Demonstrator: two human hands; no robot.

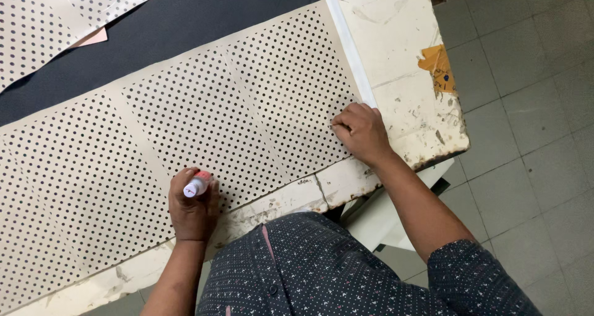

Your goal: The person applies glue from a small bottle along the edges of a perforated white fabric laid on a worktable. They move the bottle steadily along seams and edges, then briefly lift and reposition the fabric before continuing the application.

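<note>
A grey tiled floor (526, 124) shows on the right, and beside it stands a white worktop (396, 37) with chipped, worn paint along its near edge and corner. A torn scrap of orange tape (438, 68) sticks to the bare part of the worktop near that corner. A dark sheet (154, 37) lies across the far side of the worktop. On top of it, running slantwise from the lower left to the upper right, lies a long strip of cream paper with black dots (204, 118), marked by fold lines that divide it into panels. Another piece of the same dotted paper (37, 25) lies in the far left corner, with a small pink scrap (93, 38) at its edge.

The person wears a dark shirt (309, 266) with a small pale pattern. The right hand (362, 132) rests on the right end of the dotted strip, close to its white border, with the fingers curled and pressed down on the paper. The left hand (193, 206) sits at the near edge of the strip, its fingers wrapped around a small glue stick (197, 185) with a white end and a reddish band, held upright with its lower end toward the paper.
</note>
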